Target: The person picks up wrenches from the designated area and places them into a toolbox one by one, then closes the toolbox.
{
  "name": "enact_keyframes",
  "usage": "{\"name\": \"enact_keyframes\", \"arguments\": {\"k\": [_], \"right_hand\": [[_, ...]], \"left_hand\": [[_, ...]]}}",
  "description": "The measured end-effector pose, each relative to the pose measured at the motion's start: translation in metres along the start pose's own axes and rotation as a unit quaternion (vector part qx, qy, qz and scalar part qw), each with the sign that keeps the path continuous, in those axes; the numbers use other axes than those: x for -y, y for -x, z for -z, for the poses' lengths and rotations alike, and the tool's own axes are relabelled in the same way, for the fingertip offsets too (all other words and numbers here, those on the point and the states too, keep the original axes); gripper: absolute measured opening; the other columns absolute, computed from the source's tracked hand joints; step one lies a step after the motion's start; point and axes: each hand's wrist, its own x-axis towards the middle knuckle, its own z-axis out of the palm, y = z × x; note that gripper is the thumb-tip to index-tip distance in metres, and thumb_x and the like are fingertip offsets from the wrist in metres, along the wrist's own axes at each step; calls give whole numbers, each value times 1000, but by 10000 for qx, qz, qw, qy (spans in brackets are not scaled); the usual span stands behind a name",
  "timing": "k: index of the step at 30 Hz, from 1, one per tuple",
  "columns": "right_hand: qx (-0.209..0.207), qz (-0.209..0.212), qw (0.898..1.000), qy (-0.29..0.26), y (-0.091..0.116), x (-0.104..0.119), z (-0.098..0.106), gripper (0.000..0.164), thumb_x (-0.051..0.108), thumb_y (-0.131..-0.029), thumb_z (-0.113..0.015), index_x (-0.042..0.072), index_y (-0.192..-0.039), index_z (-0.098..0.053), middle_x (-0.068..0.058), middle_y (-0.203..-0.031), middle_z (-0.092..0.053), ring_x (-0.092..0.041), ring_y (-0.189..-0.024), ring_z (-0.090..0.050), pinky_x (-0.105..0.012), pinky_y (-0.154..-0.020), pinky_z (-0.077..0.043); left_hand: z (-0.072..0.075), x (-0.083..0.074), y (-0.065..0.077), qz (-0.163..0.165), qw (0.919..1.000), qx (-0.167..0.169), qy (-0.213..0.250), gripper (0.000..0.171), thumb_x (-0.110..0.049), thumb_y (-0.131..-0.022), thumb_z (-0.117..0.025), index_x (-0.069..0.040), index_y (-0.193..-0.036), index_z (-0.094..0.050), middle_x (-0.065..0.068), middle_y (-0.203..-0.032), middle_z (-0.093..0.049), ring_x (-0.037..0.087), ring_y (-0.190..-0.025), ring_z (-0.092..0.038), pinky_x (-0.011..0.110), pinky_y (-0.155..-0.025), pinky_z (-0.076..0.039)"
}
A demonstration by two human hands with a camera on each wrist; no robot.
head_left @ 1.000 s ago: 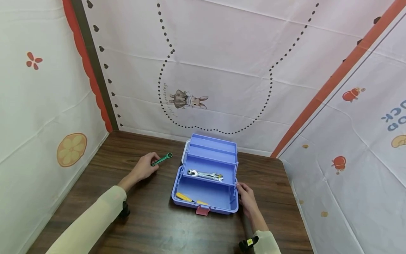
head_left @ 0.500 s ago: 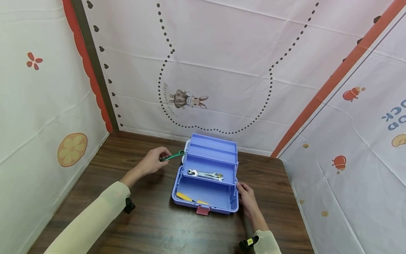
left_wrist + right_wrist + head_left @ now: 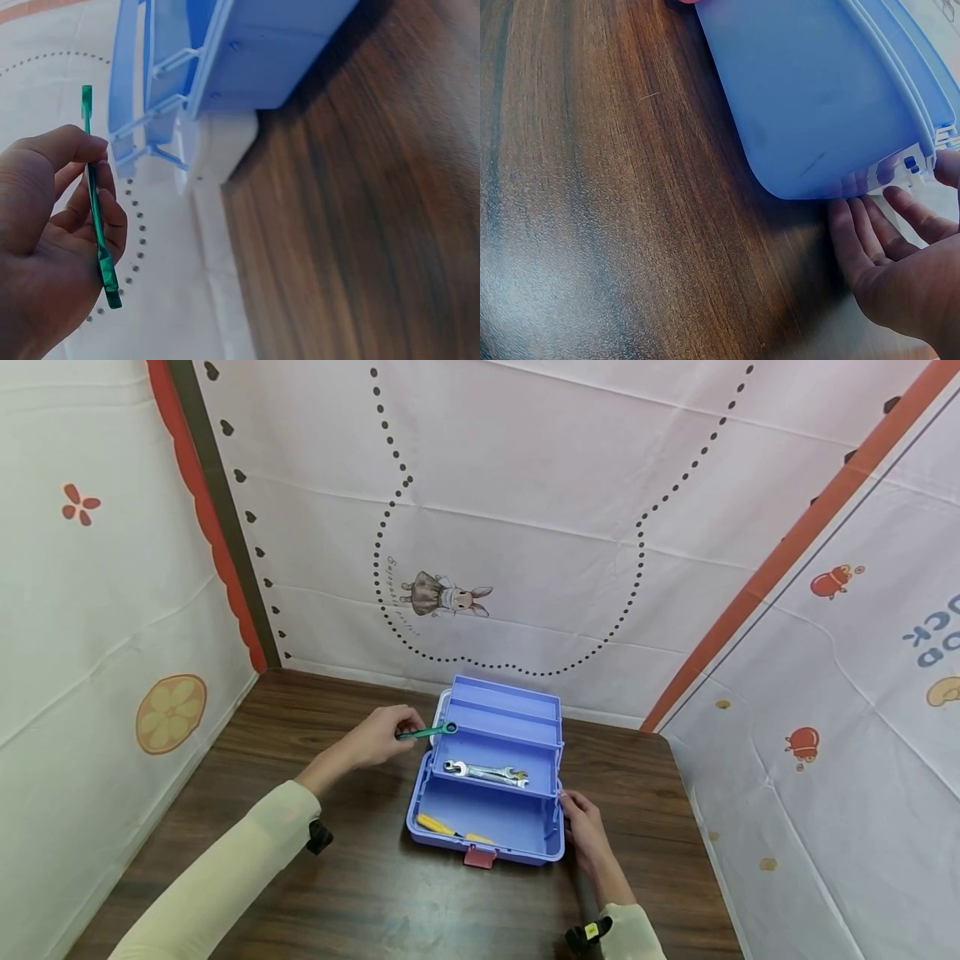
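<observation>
The left hand (image 3: 381,737) pinched a green ratchet wrench (image 3: 429,732), raised just beside the left edge of an open blue toolbox (image 3: 510,814) on a wooden table (image 3: 360,885), the tool's ring end pointing toward the middle tray (image 3: 510,753). The right hand (image 3: 585,828), its fingers extended rather than curled, rested against the toolbox's right end. Stowing the wrench looked to be the step in hand; the next move seemed to call for a short reach rightward and a gentle release, perhaps beside the silver wrenches (image 3: 486,773) lying there.
</observation>
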Motion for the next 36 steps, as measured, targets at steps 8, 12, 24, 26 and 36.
{"name": "enact_keyframes", "arguments": {"k": [8,12,24,26,36], "right_hand": [[-7,75,10000,-8,-1,-1,-1,36,25,-111,-57,-4,-132,-62,-9,-108,-65,-18,-97,-62,-35,-77,-59],[-2,57,10000,-31,-2,-1,-1,36,26,-111,-59,-4,-131,-62,-7,-106,-65,-18,-96,-62,-35,-77,-59],[27,14,10000,24,-2,0,1,39,28,-112,-56,-4,-134,-61,-9,-111,-66,-17,-99,-62,-36,-78,-59],[15,9,10000,10,-2,-1,1,38,27,-112,-57,-4,-133,-61,-9,-109,-66,-17,-97,-62,-35,-78,-59],[-11,54,10000,15,-3,-3,0,38,28,-111,-58,-4,-130,-63,-9,-107,-66,-18,-96,-63,-34,-76,-60]], "left_hand": [[-4,-22,-12,-293,9995,64,-132,16,-3,-96,-76,-11,-108,-71,0,-99,-67,17,-89,-62,34,-78,-57],[-7,-29,-18,-434,9987,139,-227,16,-4,-96,-76,-11,-110,-71,-1,-101,-67,16,-91,-62,33,-80,-57],[-20,-53,-38,-875,9945,479,-317,18,-2,-95,-74,-8,-112,-72,-2,-102,-68,13,-92,-62,30,-82,-57],[-24,-58,-40,-964,9935,493,-339,18,-2,-95,-73,-7,-113,-72,0,-102,-68,14,-92,-63,29,-82,-57],[-46,-74,-44,-1227,9885,763,-436,18,-4,-96,-73,-9,-113,-72,-2,-105,-67,12,-93,-61,29,-83,-56]]}}
